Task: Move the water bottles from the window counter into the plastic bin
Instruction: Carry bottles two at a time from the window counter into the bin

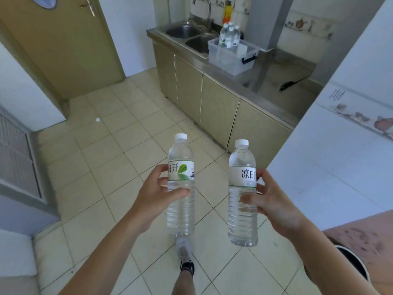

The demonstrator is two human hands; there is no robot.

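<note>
My left hand [156, 195] grips a clear water bottle [181, 209] around its label, upright, white cap on top. My right hand [274, 201] grips a second clear water bottle [242, 218] the same way. Both bottles hang over the tiled floor in front of me. Far ahead, a translucent plastic bin [231, 58] with a dark handle stands on the steel counter beside the sink. Several water bottles [229, 36] stand upright inside the bin at its back left.
A double steel sink [189, 35] with a tap lies left of the bin. Beige cabinets [212, 103] run under the counter. A white wall corner [319, 167] juts in on the right. A door [63, 43] stands at the back left. My foot [185, 256] is on the floor tiles.
</note>
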